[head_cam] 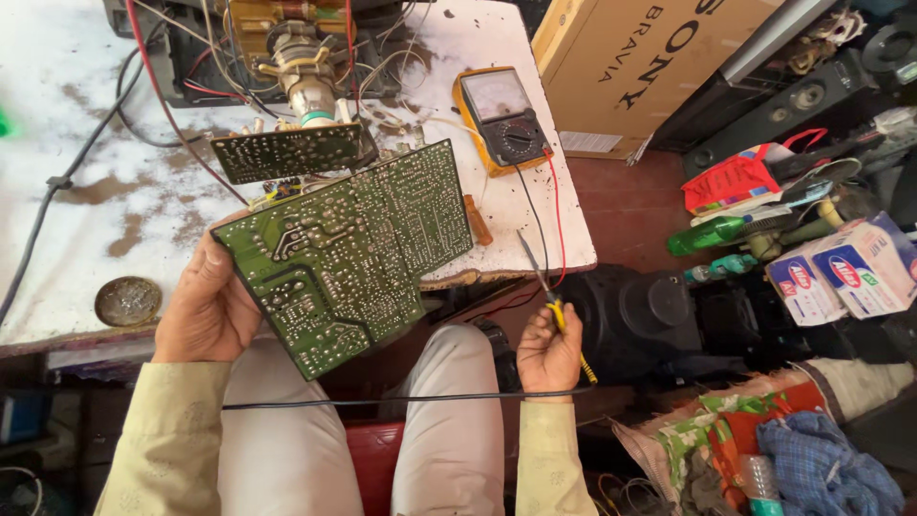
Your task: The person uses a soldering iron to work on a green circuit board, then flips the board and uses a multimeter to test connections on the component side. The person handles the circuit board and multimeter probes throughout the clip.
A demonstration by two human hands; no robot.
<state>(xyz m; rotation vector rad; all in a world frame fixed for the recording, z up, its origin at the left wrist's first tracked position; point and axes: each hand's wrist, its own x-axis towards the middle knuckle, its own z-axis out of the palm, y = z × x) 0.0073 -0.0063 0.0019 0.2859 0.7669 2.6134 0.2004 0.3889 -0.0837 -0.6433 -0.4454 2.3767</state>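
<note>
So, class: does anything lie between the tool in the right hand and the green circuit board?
Nothing visible does. The right hand holds the yellow-handled tool just right of the green circuit board, which the left hand grips by its edge. Only open air shows between tip and board.

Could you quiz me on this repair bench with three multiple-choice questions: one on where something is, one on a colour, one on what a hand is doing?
1. Where is the yellow multimeter?
A. On the white table
B. On the person's lap
C. On the floor

2. What colour is the large circuit board?
A. Blue
B. Green
C. Red

3. What is the right hand doing?
A. Resting empty
B. Holding a cup
C. Gripping a yellow-handled tool

Answers: 1 A, it lies by the table's right edge; 2 B, its solder side is green, held by the left hand; 3 C, fingers close around the handle.
</note>
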